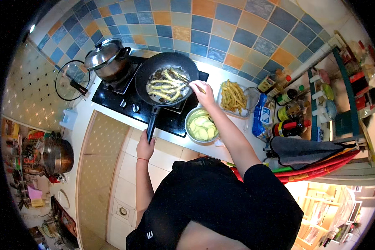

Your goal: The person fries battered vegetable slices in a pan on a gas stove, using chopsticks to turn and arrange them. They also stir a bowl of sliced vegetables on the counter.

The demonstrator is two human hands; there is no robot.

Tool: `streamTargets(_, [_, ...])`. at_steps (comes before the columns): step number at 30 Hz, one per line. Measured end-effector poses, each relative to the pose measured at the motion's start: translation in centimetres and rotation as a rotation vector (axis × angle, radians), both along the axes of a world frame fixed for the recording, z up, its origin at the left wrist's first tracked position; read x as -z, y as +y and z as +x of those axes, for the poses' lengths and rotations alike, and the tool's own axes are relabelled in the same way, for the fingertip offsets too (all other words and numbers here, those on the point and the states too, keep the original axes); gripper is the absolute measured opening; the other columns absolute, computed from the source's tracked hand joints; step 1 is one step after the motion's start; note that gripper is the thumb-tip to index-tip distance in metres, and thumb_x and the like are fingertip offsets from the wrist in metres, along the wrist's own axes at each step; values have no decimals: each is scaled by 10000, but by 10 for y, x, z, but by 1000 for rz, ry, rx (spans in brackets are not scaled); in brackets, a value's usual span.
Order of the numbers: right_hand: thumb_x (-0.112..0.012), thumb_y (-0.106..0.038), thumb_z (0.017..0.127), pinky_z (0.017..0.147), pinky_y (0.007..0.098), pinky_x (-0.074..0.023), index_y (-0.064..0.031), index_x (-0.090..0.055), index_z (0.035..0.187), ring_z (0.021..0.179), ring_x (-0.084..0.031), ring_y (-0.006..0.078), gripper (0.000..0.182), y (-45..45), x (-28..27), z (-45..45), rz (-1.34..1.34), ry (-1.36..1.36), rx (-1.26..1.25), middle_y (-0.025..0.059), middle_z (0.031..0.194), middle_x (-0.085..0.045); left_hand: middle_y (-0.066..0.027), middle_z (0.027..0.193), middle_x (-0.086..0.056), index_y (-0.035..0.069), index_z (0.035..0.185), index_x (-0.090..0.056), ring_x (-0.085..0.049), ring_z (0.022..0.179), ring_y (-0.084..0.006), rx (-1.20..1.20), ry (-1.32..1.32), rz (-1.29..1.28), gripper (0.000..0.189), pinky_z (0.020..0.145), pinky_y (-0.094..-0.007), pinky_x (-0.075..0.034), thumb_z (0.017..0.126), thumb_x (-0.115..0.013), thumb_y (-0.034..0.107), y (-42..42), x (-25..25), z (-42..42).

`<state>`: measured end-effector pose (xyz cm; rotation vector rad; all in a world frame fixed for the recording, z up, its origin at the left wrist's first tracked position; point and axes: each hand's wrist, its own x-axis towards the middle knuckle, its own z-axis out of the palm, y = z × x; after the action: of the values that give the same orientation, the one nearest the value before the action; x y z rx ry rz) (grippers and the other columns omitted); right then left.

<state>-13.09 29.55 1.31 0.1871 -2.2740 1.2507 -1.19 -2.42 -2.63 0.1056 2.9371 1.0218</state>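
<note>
My left hand (145, 146) grips the black handle of a dark frying pan (140, 75) on the cooktop. Pale battered strips (165, 86) lie in bubbling oil in the pan. My right hand (202, 90) is at the pan's right rim, closed around chopsticks whose tips reach toward the strips. Below that hand a metal bowl (188, 132) holds sliced pale-green vegetable (203, 126), partly in front of the cooktop's right corner. Right of it, a tray (219, 104) holds a heap of golden fried strips (232, 96), with a wire strainer (252, 95) at its edge.
A lidded steel pot (106, 62) stands on the left burner of the black cooktop (112, 103). A glass lid (69, 84) leans at the counter's left. Sauce bottles (290, 111), a blue package (259, 114) and a rack (347, 90) with jars stand at right, above hanging cloths (303, 153).
</note>
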Motion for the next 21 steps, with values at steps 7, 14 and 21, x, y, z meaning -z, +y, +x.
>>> streamTargets(7, [-595, -208, 827, 724, 361, -441, -65, -652, 844, 796, -579, 281, 155, 2, 2, 2, -32, -8, 40, 93, 833, -643, -192, 1077, -583, 86, 1240, -431, -583, 914, -388, -22, -14, -2, 490, 754, -441, -481, 803, -614, 211, 5, -11, 4])
streamTargets(14, [-609, -204, 824, 716, 346, -444, -62, -655, 853, 775, -577, 272, 152, -6, -5, 0, -22, -77, 85, 91, 824, -645, -189, 1036, -591, 125, 1230, -428, -588, 883, -388, -28, -46, 10, 472, 727, -450, -478, 804, -610, 215, 6, -17, 5])
streamTargets(21, [-610, -208, 831, 748, 311, -462, -62, -675, 905, 820, -609, 250, 176, -17, -18, -1, -101, -238, -256, 115, 886, -658, -204, 1004, -605, 106, 1234, -417, -597, 869, -387, -30, -38, -11, 476, 710, -440, -483, 814, -611, 219, 9, -22, 6])
